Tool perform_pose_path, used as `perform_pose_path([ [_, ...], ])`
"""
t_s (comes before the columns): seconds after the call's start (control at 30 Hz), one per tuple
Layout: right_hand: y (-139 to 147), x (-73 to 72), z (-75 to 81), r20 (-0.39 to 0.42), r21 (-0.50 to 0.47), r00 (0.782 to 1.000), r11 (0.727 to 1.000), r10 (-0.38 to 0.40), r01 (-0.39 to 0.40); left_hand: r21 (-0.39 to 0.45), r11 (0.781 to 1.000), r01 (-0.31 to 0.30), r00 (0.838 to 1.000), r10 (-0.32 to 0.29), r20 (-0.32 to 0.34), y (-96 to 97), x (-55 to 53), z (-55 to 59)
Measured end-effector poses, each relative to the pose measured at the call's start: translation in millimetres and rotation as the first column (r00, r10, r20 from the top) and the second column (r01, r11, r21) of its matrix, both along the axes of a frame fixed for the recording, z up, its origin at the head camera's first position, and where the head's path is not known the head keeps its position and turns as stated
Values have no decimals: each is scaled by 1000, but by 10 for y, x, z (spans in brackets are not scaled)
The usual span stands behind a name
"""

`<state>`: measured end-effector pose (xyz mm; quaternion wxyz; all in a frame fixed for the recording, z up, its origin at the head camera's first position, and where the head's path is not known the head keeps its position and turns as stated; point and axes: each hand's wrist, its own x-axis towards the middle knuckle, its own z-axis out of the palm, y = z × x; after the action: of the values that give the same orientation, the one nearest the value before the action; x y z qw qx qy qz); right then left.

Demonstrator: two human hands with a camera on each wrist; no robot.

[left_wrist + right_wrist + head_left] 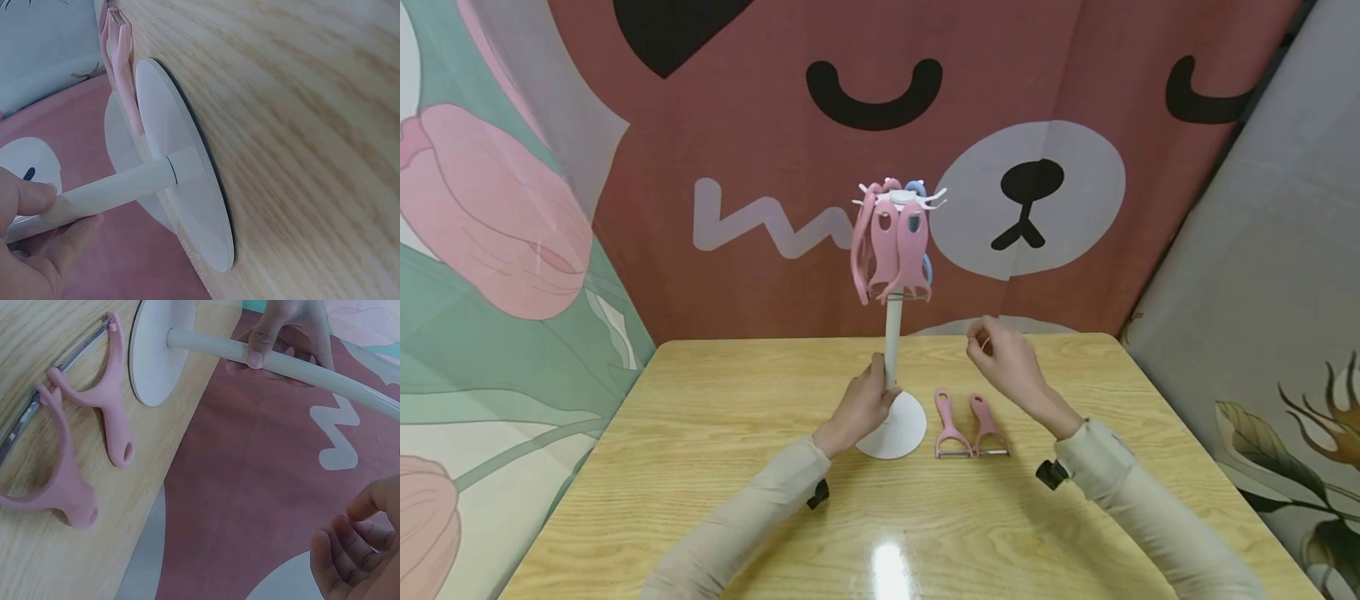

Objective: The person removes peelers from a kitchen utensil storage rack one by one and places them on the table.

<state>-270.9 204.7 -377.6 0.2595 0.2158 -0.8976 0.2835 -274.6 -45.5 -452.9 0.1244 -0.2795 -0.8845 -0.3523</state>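
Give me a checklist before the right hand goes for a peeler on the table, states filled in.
1. Stand steadied: ok, the left hand grips its pole.
2. Base resting on the table: ok.
3. Right hand empty: ok.
4. Loose peelers accessible: ok, side by side, handles pointing away from the person.
5. Bare hook on the stand's right: ok.
6. Rear hooks free: cannot tell, hung peelers block the view.

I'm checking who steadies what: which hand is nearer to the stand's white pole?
Left. The left hand holds the white pole just above the round base; the right hand is raised apart from it, off to the person's right.
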Motion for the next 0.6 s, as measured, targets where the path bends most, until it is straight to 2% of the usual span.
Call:
perform_pose_path([
  [0.6, -125, 6, 224, -97, -46, 994, 998, 48, -53, -3, 1000, 3, 1000, -3, 1, -1, -4, -6],
])
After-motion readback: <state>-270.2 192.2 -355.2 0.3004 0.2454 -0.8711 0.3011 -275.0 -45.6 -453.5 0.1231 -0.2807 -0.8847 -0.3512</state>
